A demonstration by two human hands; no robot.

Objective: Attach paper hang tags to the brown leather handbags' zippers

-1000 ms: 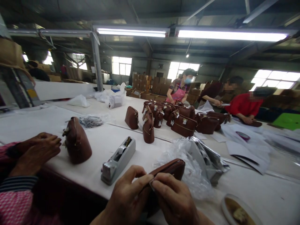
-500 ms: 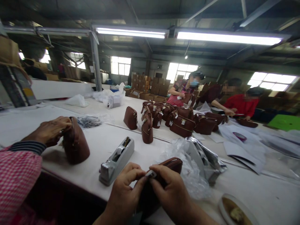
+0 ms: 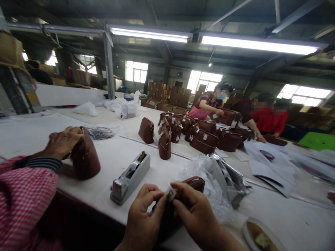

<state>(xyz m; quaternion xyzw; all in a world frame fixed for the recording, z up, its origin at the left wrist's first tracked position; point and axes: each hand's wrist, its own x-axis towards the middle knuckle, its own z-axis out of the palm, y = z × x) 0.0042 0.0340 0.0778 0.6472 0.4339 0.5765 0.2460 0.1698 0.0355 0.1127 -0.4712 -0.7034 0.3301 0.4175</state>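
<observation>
The held bag is dark brown, the tape dispenser grey, the co-worker's sleeve pink-and-white checked, its cuff striped, apparently navy and grey.

Tabletop lies open between the tape dispenser and the leftmost bag — crumpled plastic crowds the right hand.

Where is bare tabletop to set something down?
Free: between the leftmost brown bag and left tape dispenser; also right of the round dish, nearer than the white sheets. Crowded: the bag cluster, and the clear plastic beside the right hand.
</observation>
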